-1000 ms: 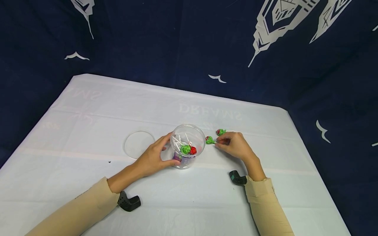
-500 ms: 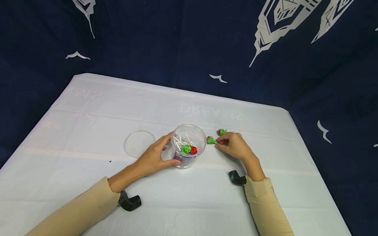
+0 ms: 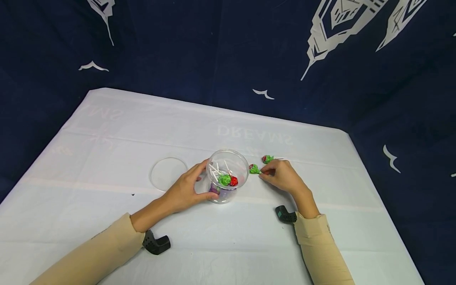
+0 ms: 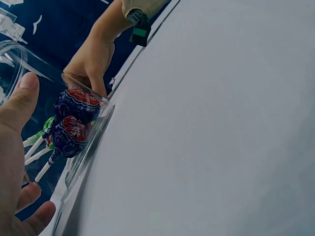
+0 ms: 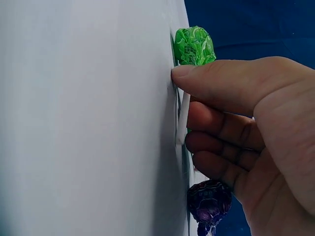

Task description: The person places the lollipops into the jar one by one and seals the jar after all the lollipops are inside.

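My left hand [image 3: 183, 192] grips a clear plastic jar [image 3: 223, 199] from its left side, thumb in front and fingers behind. Inside lie several lollipops with white sticks: a green one [image 3: 224, 180], a red one [image 3: 233, 181] and purple ones [image 4: 71, 135] against the wall. Right of the jar, my right hand [image 3: 283, 176] pinches the stick of a green-wrapped lollipop [image 5: 194, 46] between thumb and index finger, low at the table. Just behind that hand is a second green lollipop [image 3: 267, 159]. A dark purple lollipop [image 5: 210, 199] shows beyond the curled fingers in the right wrist view.
A thin clear round lid [image 3: 171, 158] lies left of the jar, partly behind the left hand. White cloth [image 3: 228, 253] covers the table, and a dark blue curtain [image 3: 160, 51] hangs behind it. Black wrist devices [image 3: 156, 245] sit at both cuffs.
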Available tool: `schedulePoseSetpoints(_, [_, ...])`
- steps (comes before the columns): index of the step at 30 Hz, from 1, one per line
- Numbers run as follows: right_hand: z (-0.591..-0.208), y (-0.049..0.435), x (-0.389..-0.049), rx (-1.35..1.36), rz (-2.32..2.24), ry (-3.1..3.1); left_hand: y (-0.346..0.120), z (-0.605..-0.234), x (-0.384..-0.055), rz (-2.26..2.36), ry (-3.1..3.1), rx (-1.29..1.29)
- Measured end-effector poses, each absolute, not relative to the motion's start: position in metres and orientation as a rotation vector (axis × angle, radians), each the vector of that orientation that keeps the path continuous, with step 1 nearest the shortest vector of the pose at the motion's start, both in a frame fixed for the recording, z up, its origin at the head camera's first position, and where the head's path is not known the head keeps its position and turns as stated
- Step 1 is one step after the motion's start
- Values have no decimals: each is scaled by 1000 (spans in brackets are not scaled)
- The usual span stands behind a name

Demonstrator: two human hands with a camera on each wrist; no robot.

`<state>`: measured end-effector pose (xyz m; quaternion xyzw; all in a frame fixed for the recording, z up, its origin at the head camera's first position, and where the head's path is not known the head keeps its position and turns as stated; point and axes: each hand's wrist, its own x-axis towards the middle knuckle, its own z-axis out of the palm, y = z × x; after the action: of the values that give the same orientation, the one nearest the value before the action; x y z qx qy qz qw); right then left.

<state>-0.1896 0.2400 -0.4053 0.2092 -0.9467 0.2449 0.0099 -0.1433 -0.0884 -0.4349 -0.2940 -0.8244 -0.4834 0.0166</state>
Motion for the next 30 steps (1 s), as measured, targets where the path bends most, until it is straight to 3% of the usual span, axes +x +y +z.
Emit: schedulePoseSetpoints(30, [-403,239,-187,626,791,-2851,-87,-435,-144,-1510,-2565,-916])
